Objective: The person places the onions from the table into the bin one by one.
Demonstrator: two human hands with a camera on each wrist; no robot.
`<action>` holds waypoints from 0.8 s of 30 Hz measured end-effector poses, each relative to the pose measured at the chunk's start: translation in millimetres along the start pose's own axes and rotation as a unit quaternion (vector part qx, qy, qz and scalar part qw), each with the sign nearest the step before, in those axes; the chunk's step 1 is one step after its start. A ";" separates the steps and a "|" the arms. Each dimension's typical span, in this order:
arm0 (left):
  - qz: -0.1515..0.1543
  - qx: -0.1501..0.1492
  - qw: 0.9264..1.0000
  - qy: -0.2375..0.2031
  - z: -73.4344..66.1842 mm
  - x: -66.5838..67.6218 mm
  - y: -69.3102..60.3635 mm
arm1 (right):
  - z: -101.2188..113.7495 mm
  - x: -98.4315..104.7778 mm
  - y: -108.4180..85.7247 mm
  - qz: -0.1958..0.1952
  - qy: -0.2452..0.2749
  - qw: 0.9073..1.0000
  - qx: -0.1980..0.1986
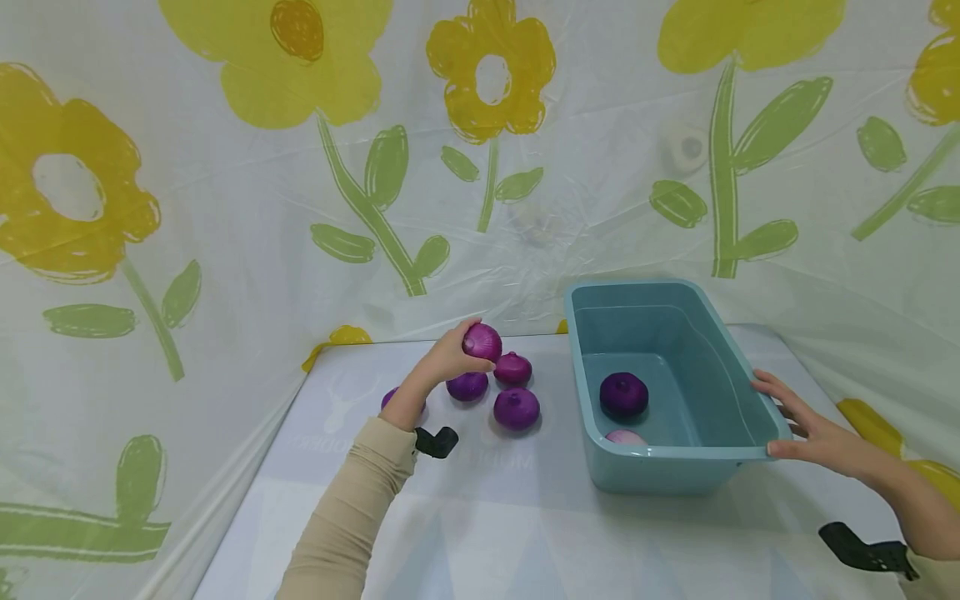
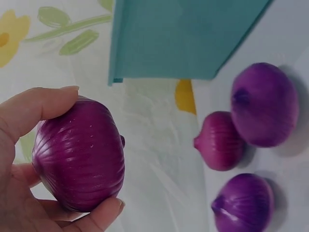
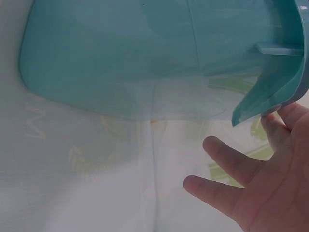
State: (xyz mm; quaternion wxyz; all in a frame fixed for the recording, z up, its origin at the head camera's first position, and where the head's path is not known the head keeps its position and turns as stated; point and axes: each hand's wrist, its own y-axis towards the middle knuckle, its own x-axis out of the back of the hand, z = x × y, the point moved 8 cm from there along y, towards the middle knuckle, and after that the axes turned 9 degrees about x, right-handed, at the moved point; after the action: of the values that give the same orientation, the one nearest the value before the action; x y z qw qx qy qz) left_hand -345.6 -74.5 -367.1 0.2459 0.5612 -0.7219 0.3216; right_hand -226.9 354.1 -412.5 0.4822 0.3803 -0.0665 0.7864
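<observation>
My left hand [image 1: 452, 354] holds a red onion [image 2: 82, 154] above the table, thumb on one side and fingers on the other. Below and beside it, several purple onions [image 1: 517, 408] lie on the table; one [image 1: 393, 398] is partly hidden by my left wrist. My right hand [image 1: 821, 437] touches the right rim of a blue-green plastic basin [image 1: 678, 452], its fingers spread and fairly straight. Inside the basin sit a dark purple onion [image 1: 624, 395] and a pale pink round thing [image 1: 626, 437], mostly hidden by the near wall.
The white table [image 1: 480, 517] carries faint printed lettering. Behind it hangs a white curtain [image 1: 570, 183] with yellow flowers, close to the table's back edge and the basin's far end. A dark strap piece [image 1: 437, 442] sticks out at my left wrist.
</observation>
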 end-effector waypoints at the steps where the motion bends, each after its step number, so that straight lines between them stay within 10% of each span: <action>1: 0.002 -0.003 1.000 0.002 -4.1 1.2 0.6 | 0.2 0.1 0.1 0.000 0.000 1.000 0.000; 12: 0.011 -0.034 0.999 0.002 -57.5 4.7 5.9 | 0.3 -0.1 0.3 0.002 -0.005 1.000 0.001; 24: 0.042 -0.071 0.996 -0.015 -120.0 -29.3 1.0 | -2.4 -0.4 0.3 0.001 -0.012 1.000 0.008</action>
State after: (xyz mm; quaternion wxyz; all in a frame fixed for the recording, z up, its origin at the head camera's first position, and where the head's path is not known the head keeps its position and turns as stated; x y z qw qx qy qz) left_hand -340.0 33.6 -307.6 0.2606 0.5164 -0.7695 0.2707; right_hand -228.4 354.8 -414.3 0.4777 0.3937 -0.0667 0.7825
